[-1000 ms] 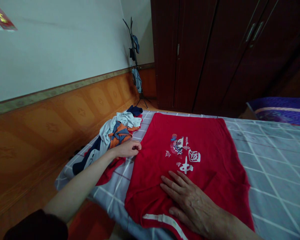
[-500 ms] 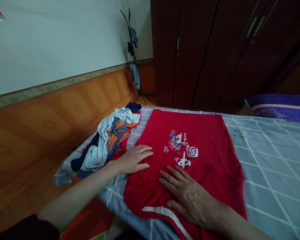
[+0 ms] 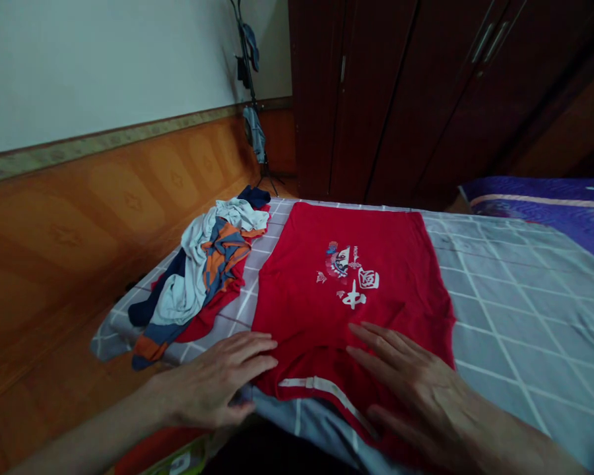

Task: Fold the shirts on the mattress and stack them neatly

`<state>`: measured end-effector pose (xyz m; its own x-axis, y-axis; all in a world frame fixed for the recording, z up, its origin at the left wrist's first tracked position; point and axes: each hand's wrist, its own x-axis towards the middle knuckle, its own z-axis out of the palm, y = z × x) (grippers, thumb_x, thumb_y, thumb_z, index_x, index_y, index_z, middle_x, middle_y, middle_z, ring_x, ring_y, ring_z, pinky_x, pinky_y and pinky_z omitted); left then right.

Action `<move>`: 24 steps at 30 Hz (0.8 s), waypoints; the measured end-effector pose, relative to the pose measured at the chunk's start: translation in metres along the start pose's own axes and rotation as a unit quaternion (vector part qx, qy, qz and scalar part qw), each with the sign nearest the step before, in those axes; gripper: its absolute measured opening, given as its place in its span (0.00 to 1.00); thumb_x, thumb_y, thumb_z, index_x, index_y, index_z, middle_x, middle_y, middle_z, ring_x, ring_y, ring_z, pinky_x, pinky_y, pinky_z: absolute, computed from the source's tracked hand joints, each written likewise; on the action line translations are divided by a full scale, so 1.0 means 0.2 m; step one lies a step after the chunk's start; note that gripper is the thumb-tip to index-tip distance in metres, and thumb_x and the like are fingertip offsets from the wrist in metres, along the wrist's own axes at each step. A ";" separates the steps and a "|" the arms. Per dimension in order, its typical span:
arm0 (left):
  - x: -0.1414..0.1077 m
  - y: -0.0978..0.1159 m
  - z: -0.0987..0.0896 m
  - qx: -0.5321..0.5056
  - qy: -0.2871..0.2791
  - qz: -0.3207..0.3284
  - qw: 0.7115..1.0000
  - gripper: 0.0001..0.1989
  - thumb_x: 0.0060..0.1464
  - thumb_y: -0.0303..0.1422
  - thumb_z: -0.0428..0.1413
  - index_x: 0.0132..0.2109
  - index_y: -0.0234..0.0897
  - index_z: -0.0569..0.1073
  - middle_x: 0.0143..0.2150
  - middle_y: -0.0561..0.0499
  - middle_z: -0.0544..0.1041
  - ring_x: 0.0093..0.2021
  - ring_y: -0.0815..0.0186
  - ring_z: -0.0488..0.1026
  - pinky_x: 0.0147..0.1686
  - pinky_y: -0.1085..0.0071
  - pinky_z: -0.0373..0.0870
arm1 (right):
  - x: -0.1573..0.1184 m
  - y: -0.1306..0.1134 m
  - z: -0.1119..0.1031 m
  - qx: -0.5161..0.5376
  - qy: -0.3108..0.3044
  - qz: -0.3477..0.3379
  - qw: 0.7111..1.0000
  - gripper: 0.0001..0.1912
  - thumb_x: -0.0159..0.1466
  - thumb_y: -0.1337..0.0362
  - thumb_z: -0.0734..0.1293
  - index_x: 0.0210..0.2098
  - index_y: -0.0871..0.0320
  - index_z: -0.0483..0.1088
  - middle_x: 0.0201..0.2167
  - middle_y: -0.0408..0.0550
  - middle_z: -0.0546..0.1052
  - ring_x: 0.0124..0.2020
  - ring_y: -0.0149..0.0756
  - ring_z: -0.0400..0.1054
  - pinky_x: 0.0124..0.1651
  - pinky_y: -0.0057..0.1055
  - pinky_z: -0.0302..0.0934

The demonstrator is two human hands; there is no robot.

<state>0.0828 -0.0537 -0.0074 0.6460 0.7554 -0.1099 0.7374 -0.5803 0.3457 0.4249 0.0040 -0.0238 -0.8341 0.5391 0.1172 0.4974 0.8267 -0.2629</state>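
Item: one red cotton T-shirt [image 3: 307, 330], laid flat on the bed, with white printed characters and a small coloured emblem on its chest, and a white stripe [image 3: 317, 384] across its near end. Left-hand grip [image 3: 212, 381]: open, fingers long and close together, holding nothing, at the shirt's near left edge. Right-hand grip [image 3: 416, 389]: open, fingers spread, holding nothing, at the near right part of the shirt (whether the fingertips press the cloth, cannot tell).

Just beside the shirt, on its left: a loose heap of light-blue, navy and orange clothes [image 3: 202, 277]. Under both: a grey bedsheet with a white lattice pattern [image 3: 515, 310].

Beyond the bed: a dark wooden wardrobe [image 3: 376, 99], a black metal coat stand [image 3: 251, 99] hung with blue garments, and purple bedding [image 3: 539, 201] off to the right — the wall behind is panelled in orange wood-look boards [image 3: 103, 218].
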 end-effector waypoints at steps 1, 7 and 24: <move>-0.02 -0.01 0.02 0.014 -0.001 0.002 1.000 0.28 0.49 0.28 0.56 0.59 0.39 0.64 0.63 0.44 0.62 0.63 0.56 0.57 0.60 0.58 0.59 | -0.07 -0.01 0.01 -0.011 0.005 -0.001 1.000 0.33 0.64 0.57 0.61 0.66 0.45 0.48 0.65 0.43 0.54 0.62 0.47 0.56 0.56 0.44 0.62; -0.01 -0.09 0.14 0.092 0.038 0.038 0.994 0.35 0.45 0.16 0.46 0.61 0.39 0.60 0.63 0.45 0.63 0.64 0.59 0.56 0.62 0.59 0.57 | -0.39 -0.05 0.15 -0.127 0.041 0.017 0.991 0.39 0.57 0.70 0.59 0.67 0.54 0.45 0.61 0.50 0.61 0.55 0.45 0.66 0.46 0.38 0.70; -0.01 -0.15 -0.20 0.073 0.052 0.101 0.991 0.32 0.45 0.18 0.45 0.57 0.42 0.69 0.58 0.52 0.70 0.55 0.63 0.70 0.55 0.68 0.67 | -0.40 -0.07 -0.12 -0.150 0.208 0.091 0.962 0.17 0.60 0.72 0.59 0.43 0.53 0.73 0.42 0.46 0.79 0.40 0.35 0.75 0.42 0.29 0.70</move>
<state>0.0517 -0.0265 0.0191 0.7652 0.6420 0.0480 0.6204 -0.7553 0.2113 0.4908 -0.0465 -0.0064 -0.5900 0.6457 0.4848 0.7247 0.6882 -0.0345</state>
